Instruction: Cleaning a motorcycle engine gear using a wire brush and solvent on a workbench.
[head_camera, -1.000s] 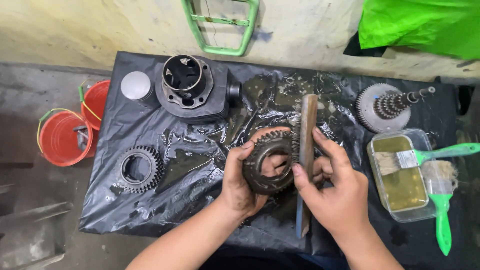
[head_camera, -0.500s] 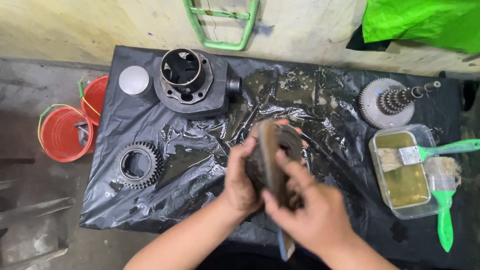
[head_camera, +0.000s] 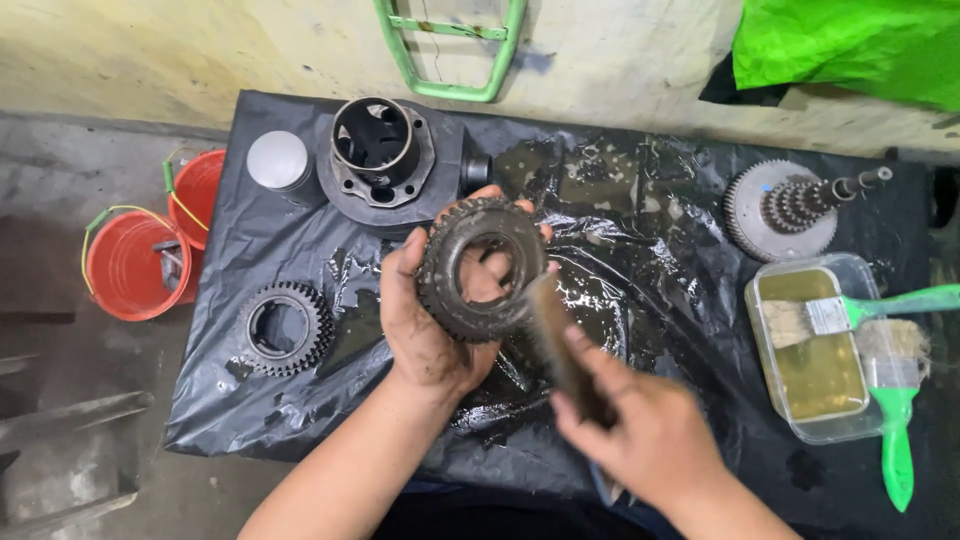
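Two hands work over a counter (head_camera: 300, 420) covered with wet black plastic sheet. The left hand (head_camera: 425, 320) holds a dark toothed gear (head_camera: 482, 268) upright, its fingers (head_camera: 487, 285) curled through the central bore and round the rim, so the gear is clamped in that grip, raised above the sheet. The right hand (head_camera: 650, 440) sits just below and to the right of the gear, its fingers wrapped tight round the handle of a brush (head_camera: 560, 345) that is blurred; the bristle end meets the gear's lower right edge. Left of the left hand's fingers a second gear (head_camera: 285, 327) lies flat on the sheet. Beyond those fingers stands a finned metal cylinder (head_camera: 385, 160) with a grey round cap (head_camera: 278, 160) beside it. Far left, off the counter, sit two red buckets (head_camera: 130, 265). Well right of the right hand's fingers are a gear cluster on a shaft (head_camera: 785, 210), and a clear tub of yellowish liquid (head_camera: 815, 350) with two green-handled brushes (head_camera: 890, 400) resting across and beside it.
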